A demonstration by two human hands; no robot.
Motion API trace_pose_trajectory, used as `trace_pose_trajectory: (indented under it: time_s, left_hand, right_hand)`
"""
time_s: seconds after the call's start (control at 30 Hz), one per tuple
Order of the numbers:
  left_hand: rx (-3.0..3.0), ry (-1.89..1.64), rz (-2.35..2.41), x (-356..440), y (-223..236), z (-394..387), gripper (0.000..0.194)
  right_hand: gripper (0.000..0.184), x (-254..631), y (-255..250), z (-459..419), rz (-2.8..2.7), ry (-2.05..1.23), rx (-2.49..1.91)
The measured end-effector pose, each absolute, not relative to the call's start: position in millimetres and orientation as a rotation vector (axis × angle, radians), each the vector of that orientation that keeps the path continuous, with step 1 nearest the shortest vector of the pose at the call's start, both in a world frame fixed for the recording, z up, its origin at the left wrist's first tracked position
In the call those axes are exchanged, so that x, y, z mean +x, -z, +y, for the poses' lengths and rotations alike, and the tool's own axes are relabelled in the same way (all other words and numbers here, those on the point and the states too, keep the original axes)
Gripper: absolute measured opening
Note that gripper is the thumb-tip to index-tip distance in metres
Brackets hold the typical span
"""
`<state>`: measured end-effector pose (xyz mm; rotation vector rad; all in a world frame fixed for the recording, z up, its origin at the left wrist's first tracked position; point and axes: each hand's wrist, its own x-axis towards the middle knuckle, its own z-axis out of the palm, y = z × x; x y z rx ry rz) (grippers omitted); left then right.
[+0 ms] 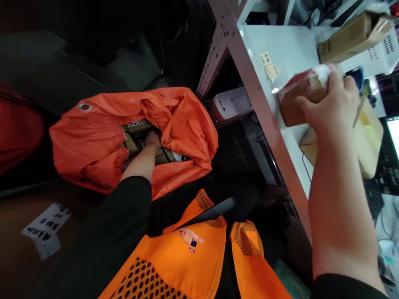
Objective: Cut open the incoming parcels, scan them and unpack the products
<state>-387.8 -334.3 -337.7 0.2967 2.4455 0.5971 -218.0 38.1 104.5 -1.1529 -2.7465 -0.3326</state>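
My right hand (335, 99) is wrapped round a small brown cardboard box (299, 101) with clear and red tape on its top. It is at the front edge of the white shelf (280, 45). My left hand (152, 140) reaches down into an open orange sack (102, 128). Inside the sack lie several brown packages, among them a cardboard box (137, 126) with printed letters. The left fingers are sunk among these packages and hidden, so their grip does not show.
On the shelf stand a long taped carton (349, 39) and a larger carton (369, 137), with a lit screen (394, 133) beyond. A white device (232, 104) sits below the shelf edge. A pale metal post (215, 54) rises behind the sack. My orange vest (193, 253) hangs below.
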Motion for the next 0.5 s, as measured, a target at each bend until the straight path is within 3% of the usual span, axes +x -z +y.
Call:
trace_pose_trajectory:
  time_s: [0.07, 0.13, 0.27, 0.33, 0.43, 0.5]
  left_hand:
    - [0.329, -0.578, 2.449, -384.6, 333.2, -341.9, 0.044]
    - [0.368, -0.569, 2.482, -376.1, 318.0, -365.5, 0.048]
    - [0.437, -0.607, 2.7, -344.3, 240.8, -445.0, 0.06]
    - [0.653, -0.929, 2.814, -324.2, 186.5, -477.8, 0.058]
    - [0.889, -1.419, 2.43, -295.3, 123.6, -490.6, 0.05]
    - [0.881, -1.646, 2.042, -285.3, 112.9, -474.6, 0.055]
  right_hand:
    - [0.098, -209.5, -95.4, 30.9, -2.706, 0.298, -1.18]
    - [0.088, -185.0, -82.8, 3.2, -2.67, 0.225, -0.893]
    - [0.052, -142.4, -32.1, -91.3, -2.82, -0.315, -0.195]
    - [0.066, -141.1, 3.3, -140.4, -2.96, -0.682, -0.143]
    - [0.106, -149.5, 44.4, -192.2, -2.999, -1.148, -0.183]
    - [0.1, -144.4, 50.6, -202.6, -2.858, -1.467, -0.236]
